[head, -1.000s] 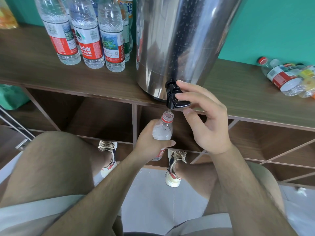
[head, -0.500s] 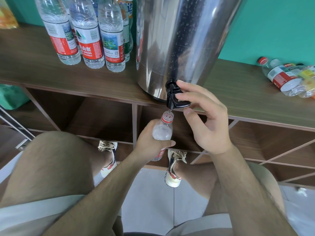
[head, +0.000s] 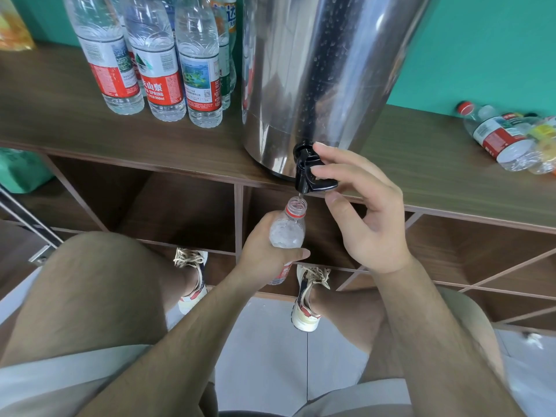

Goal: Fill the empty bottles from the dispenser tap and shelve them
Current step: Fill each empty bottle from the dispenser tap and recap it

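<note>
Obs: bottle (head: 287,233) uncapped, upright, mouth directly below the tap (head: 310,173); thin stream entering. Left hand (head: 264,254) has fingers wrapped round its body. Right hand (head: 367,218) pinches tap lever, forefingers above, thumb beneath. Steel dispenser (head: 316,70) sits on shelf top (head: 90,124), standing bottles (head: 159,61) beside it.

Left hand (head: 264,251), right hand (head: 365,219) (both curled)

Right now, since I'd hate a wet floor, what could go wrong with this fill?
The bottle has a narrow mouth just under the tap; if the left hand drifts, water could miss and splash the shoes below. The right hand holds the tap lever; releasing late might overflow it.
</note>
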Tool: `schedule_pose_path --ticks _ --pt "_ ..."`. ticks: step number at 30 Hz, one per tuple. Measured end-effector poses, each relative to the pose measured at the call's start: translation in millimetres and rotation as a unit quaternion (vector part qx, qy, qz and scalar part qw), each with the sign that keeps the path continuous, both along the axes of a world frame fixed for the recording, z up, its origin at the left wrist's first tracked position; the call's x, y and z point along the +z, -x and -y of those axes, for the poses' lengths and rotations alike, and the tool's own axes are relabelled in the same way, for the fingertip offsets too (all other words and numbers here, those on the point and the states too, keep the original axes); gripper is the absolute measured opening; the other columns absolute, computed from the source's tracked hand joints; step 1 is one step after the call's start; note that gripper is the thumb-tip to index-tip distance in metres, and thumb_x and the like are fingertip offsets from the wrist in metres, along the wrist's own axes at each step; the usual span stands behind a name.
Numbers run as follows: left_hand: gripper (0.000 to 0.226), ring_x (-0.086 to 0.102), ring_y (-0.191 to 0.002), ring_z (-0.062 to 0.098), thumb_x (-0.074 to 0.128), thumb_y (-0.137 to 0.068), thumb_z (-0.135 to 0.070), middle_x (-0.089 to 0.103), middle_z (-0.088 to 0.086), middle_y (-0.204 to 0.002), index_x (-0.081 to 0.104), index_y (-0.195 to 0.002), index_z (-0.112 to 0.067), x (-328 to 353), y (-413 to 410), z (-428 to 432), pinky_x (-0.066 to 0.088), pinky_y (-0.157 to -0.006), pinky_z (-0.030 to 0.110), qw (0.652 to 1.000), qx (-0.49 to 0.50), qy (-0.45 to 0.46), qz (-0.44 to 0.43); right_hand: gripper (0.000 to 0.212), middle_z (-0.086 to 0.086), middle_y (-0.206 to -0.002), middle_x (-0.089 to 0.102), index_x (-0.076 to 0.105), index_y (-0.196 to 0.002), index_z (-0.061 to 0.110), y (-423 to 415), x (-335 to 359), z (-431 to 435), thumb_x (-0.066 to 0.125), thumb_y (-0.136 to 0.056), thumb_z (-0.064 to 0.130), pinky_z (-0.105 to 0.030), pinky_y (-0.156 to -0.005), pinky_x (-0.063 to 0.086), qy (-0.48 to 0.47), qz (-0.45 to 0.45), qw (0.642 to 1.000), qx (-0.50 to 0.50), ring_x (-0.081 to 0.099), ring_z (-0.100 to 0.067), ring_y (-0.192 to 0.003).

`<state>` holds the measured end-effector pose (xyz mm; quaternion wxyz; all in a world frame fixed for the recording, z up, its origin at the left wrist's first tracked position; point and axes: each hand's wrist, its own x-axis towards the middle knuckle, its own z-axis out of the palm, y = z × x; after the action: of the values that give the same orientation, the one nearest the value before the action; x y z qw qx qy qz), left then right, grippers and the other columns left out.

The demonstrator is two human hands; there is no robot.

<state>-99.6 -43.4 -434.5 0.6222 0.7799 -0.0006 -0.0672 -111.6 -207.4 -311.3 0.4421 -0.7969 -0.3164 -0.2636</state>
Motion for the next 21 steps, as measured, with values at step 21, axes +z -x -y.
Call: schedule_pose_path --ticks 21 --pt "0.073 0.06 -0.108 0.008 0.094 -0.073 -0.025 0.059 -0.02 -0.115 0.047 -0.126 -0.042 -1.9 0.3 0.2 0.046 -0.082 0.017 1.0 0.0 0.001 -0.005 0.033 -0.019 -0.141 0.063 0.071 -0.117 -0.005 0.5 0.8 -0.6 0.055 -0.091 -0.017 -0.022 -0.091 0.05 0.009 0.003 1.0 -0.004 0.061 -0.02 -0.133"
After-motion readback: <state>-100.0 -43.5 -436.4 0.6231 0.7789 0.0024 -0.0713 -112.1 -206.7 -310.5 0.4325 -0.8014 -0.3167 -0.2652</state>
